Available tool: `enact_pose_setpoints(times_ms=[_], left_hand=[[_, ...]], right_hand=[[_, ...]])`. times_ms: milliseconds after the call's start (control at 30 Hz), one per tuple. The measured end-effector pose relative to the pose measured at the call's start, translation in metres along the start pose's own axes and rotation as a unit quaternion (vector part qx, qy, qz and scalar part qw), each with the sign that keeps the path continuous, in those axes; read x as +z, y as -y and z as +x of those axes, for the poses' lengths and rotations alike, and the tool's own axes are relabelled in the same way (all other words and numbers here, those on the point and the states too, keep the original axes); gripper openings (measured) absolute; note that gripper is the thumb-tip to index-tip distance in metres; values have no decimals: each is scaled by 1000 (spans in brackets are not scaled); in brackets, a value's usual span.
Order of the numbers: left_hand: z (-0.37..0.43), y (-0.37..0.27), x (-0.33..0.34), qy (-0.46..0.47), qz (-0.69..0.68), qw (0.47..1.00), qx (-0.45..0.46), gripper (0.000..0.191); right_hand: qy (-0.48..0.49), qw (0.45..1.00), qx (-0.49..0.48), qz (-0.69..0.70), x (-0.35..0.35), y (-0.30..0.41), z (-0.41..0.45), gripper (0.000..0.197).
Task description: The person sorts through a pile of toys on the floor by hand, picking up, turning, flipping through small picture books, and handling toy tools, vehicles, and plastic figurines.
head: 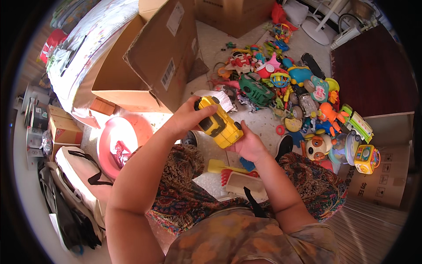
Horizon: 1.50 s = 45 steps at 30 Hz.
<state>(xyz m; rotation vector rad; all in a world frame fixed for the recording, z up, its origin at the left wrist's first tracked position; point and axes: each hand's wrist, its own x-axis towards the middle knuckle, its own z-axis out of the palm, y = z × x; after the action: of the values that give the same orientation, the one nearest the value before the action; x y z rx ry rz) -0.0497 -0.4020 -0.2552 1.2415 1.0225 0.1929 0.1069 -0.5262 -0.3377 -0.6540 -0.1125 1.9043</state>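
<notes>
A yellow toy car [220, 123] with black windows is held between my two hands, tilted, above the floor in front of my lap. My left hand [189, 115] grips its rear or front end from the upper left, thumb across the top. From the lower right, my right hand [246, 143] supports the other end, fingers partly hidden beneath it. Beyond them a heap of toys covers the floor: a green toy vehicle [256, 89], a blue and yellow toy [299, 73], an orange figure [329, 115] and a dog-faced toy [318, 147].
An upright cardboard box [161, 49] with raised flaps stands at upper left, near a pink basin [113, 168]. Between my legs lie a yellow toy shovel [216, 166], a red toy rake [226, 176] and a pale tray [245, 185]. A dark board [372, 72] is at right.
</notes>
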Motion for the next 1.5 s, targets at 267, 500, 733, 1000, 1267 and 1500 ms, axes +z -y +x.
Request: enact_pose_setpoints(times_ms=[267, 500, 733, 1000, 1267, 1500], left_hand=[[0, -2, -4, -39, -31, 998, -34, 64], [-1, -2, -12, -15, -121, 992, -37, 59], [-7, 1, -25, -35, -155, 987, 8, 59], [-26, -7, -55, -141, -73, 983, 86, 42], [7, 35, -121, -465, 283, 789, 285, 30], [18, 40, -112, -409, 561, 708, 131, 22]], right_hand=[[-52, 766, -341, -543, 40, 5, -16, 74], [-148, 620, -416, -649, 29, -2, 2, 70], [-103, 679, -379, -620, 22, -8, 15, 77], [32, 969, -61, -237, 43, -1, 23, 61], [123, 984, -3, -127, 55, -12, 39, 57], [176, 983, 57, 7, 53, -16, 32, 68]])
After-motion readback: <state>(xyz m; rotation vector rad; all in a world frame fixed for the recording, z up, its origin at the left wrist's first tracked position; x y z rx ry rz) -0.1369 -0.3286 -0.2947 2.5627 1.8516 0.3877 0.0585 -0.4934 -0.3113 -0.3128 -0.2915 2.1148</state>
